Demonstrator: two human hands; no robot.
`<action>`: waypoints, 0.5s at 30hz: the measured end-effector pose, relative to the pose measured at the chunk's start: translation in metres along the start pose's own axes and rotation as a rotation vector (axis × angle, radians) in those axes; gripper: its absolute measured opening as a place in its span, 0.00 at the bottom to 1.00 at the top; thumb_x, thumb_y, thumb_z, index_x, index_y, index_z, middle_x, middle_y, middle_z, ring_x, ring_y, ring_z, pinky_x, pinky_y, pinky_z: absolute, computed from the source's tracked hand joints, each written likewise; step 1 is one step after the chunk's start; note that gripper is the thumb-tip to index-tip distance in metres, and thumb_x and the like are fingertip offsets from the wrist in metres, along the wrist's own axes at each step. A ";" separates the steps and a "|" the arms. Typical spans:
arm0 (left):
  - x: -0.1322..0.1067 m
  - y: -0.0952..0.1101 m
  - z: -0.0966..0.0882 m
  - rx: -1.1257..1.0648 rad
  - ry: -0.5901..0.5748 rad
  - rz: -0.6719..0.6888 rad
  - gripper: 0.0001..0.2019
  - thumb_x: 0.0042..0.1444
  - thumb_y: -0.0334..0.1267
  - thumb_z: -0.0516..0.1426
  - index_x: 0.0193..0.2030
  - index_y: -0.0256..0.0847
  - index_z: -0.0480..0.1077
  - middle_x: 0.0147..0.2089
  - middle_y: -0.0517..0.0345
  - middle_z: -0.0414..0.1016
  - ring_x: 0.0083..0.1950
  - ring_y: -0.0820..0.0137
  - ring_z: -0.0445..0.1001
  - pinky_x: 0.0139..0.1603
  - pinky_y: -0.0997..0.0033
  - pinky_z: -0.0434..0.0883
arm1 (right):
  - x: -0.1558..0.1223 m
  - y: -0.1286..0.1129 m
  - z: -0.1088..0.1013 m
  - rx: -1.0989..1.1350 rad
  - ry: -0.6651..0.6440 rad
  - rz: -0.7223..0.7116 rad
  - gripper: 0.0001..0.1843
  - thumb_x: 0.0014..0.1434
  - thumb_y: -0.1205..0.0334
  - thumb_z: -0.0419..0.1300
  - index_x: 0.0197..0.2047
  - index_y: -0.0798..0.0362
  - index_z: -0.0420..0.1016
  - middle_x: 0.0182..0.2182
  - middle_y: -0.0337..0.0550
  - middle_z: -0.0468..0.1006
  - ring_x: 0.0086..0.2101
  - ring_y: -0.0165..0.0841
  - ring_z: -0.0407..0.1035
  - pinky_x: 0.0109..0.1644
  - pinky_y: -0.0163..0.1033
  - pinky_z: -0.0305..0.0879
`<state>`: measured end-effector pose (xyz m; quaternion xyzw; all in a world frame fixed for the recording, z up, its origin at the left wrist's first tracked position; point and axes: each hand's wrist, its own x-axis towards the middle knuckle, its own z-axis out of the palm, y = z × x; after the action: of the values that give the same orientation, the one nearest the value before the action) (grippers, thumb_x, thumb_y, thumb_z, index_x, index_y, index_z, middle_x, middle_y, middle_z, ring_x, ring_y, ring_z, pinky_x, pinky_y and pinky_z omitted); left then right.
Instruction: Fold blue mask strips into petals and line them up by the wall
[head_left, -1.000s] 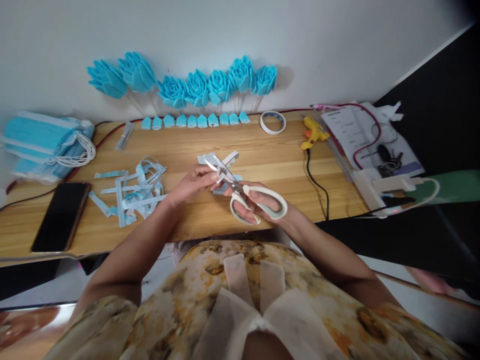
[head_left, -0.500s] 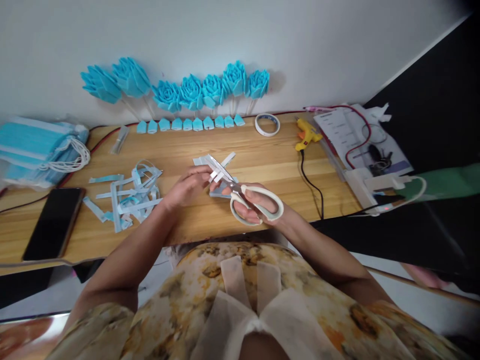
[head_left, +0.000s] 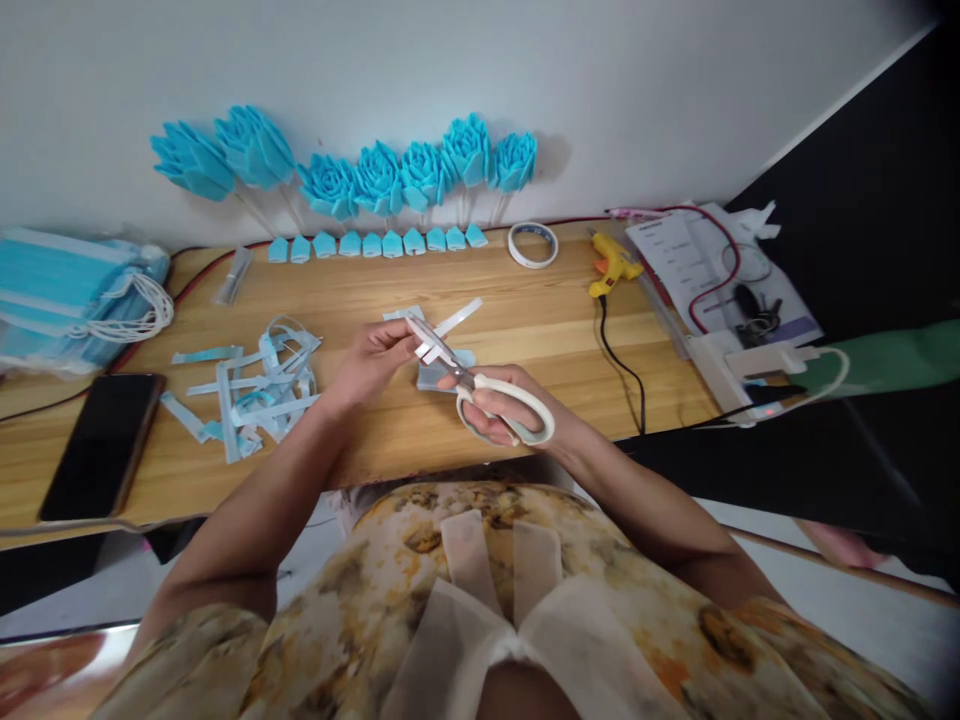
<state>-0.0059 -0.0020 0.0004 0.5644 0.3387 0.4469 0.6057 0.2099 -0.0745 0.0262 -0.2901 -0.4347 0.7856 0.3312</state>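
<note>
My right hand [head_left: 499,400] grips a pair of scissors [head_left: 531,413] by the cream handles, blades pointing up and left. The blades look nearly together and lie over a narrow white strip [head_left: 460,317], whose far end sticks out to the upper right. The thumb and fingers of my left hand [head_left: 373,358] are closed on the strip's near end beside the blade tips. Beneath the scissors, pale blue-grey pieces [head_left: 435,376] rest on the wooden table [head_left: 555,330], partly hidden by my right hand. Another pale piece [head_left: 403,313] lies just beyond my left fingers.
Blue fabric flowers [head_left: 379,178] on sticks lean along the wall, behind a row of small blue pieces [head_left: 371,244]. Cut strips [head_left: 234,410], a phone [head_left: 101,447] and stacked face masks [head_left: 60,290] are left. A tape roll [head_left: 533,245], yellow glue gun [head_left: 615,264] and power strip [head_left: 716,375] stand right.
The scissor blades have come closer together around the strip, and both hands have shifted slightly left. More of the strip's far end shows past the blades.
</note>
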 end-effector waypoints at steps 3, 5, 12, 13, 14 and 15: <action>0.004 0.002 0.001 0.011 0.056 -0.015 0.16 0.54 0.53 0.69 0.31 0.40 0.80 0.27 0.58 0.76 0.30 0.71 0.70 0.38 0.69 0.67 | 0.001 0.004 0.004 -0.183 -0.093 0.042 0.26 0.56 0.48 0.72 0.53 0.55 0.80 0.24 0.30 0.68 0.20 0.20 0.56 0.22 0.28 0.51; 0.006 0.003 0.001 -0.022 0.091 -0.015 0.17 0.52 0.53 0.70 0.30 0.40 0.80 0.25 0.59 0.75 0.30 0.71 0.70 0.39 0.69 0.67 | 0.003 0.007 0.006 -0.317 -0.159 0.030 0.26 0.53 0.51 0.74 0.52 0.54 0.81 0.27 0.32 0.70 0.24 0.22 0.58 0.26 0.28 0.54; 0.009 0.006 0.001 -0.227 0.085 -0.025 0.20 0.49 0.54 0.71 0.24 0.39 0.75 0.23 0.59 0.73 0.28 0.73 0.69 0.34 0.72 0.66 | -0.007 0.008 -0.014 -0.192 -0.147 -0.045 0.33 0.57 0.43 0.70 0.58 0.55 0.75 0.32 0.36 0.72 0.28 0.23 0.62 0.30 0.29 0.58; 0.009 0.006 0.002 -0.250 0.076 -0.028 0.20 0.49 0.54 0.71 0.25 0.38 0.76 0.24 0.58 0.73 0.28 0.73 0.70 0.34 0.72 0.66 | -0.010 0.009 -0.018 -0.165 -0.143 -0.042 0.34 0.58 0.41 0.69 0.59 0.55 0.73 0.32 0.37 0.72 0.28 0.23 0.63 0.30 0.29 0.60; 0.008 0.007 0.002 -0.266 0.065 -0.031 0.21 0.49 0.55 0.71 0.25 0.38 0.76 0.24 0.58 0.73 0.28 0.73 0.70 0.34 0.72 0.67 | -0.013 0.010 -0.021 -0.143 -0.138 -0.039 0.35 0.59 0.39 0.68 0.59 0.55 0.72 0.33 0.38 0.73 0.28 0.24 0.64 0.29 0.29 0.61; 0.008 0.007 0.003 -0.273 0.055 -0.038 0.21 0.49 0.55 0.71 0.26 0.37 0.77 0.24 0.57 0.74 0.28 0.73 0.71 0.34 0.72 0.67 | -0.015 0.011 -0.023 -0.132 -0.131 -0.033 0.35 0.60 0.38 0.66 0.59 0.56 0.72 0.33 0.39 0.73 0.27 0.24 0.65 0.28 0.29 0.62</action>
<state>-0.0017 0.0040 0.0084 0.4581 0.3018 0.4925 0.6756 0.2332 -0.0792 0.0087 -0.2519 -0.5109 0.7671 0.2952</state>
